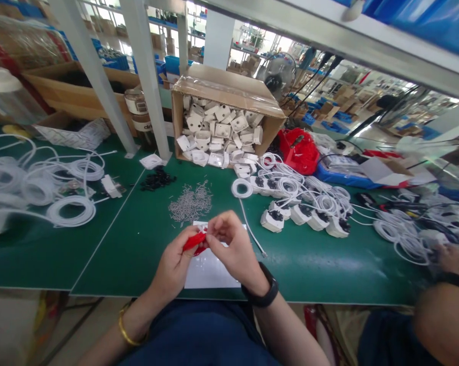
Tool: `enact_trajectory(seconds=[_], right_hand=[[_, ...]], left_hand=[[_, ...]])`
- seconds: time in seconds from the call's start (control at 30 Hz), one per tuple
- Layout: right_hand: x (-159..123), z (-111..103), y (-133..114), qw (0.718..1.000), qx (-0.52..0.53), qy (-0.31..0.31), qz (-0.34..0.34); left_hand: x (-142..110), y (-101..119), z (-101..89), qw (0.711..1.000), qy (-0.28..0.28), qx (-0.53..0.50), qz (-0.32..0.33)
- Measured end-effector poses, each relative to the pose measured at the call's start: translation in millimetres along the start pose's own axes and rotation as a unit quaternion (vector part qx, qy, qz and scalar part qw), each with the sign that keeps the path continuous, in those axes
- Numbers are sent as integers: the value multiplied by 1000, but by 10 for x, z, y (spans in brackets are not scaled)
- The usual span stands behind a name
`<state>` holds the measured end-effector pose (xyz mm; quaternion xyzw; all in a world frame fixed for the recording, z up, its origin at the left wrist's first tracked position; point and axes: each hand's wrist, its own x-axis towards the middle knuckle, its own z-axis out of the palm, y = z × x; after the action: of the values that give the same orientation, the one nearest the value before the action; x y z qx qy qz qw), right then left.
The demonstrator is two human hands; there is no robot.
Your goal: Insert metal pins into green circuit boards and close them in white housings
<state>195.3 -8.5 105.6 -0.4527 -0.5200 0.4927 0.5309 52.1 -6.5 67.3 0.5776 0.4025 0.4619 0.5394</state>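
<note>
My left hand (176, 256) is closed around a bright red object (193, 242), its kind partly hidden by the fingers. A second bit of red shows just below it. My right hand (235, 249) meets the left at the red object's upper end, thumb and fingertips pinched together. Something small and whitish shows between the two hands, too small to name. Both hands are over a white sheet (212, 274) on the green table. Just beyond them lies a pile of small metal pins or screws (191, 202).
Behind the pins stands a cardboard box (229, 84) full of white housings. Black small parts (156, 179) lie left of it. White units with coiled cables (300, 213) sit at right, cable coils (71, 210) at left. Another person's hand (456, 259) is far right.
</note>
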Motion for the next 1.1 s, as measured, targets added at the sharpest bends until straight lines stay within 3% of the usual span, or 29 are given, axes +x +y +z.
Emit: enact_trajectory(seconds=[0.1,0.23,0.33,0.47,0.57,0.63,0.7,0.8,0.87,0.93,1.03,1.1], right_hand=[[18,-81,-64,998,7,-50,33],[24,-154,-123,995,-16,-85,58],[5,-200,-147,988,-87,-126,23],[-86,-210,-109,950,-266,-151,-64],[-173,-141,-25,920,-357,-100,-124],[-195,-72,39,925,-347,-27,-154],[-169,-13,100,947,-273,66,-154],[-68,-1,180,975,-73,195,-78],[-13,-53,224,971,64,231,-13],[4,-119,258,963,142,227,32],[-26,-176,290,963,166,202,61],[-47,-185,296,963,175,193,67]], left_hand=[[18,28,-36,997,-69,39,13],[34,42,-73,980,-126,125,88],[38,41,-101,966,-146,169,130],[26,36,-115,964,-150,191,110],[6,-3,-85,965,-121,201,116],[-16,-52,-44,961,-84,216,150],[-49,-104,2,953,-43,232,190],[-119,-151,53,949,-7,220,224],[-160,-158,69,963,15,180,198],[-169,-154,80,985,39,128,113],[-105,-138,116,996,84,-1,-33],[-37,-116,150,980,117,-123,-100]])
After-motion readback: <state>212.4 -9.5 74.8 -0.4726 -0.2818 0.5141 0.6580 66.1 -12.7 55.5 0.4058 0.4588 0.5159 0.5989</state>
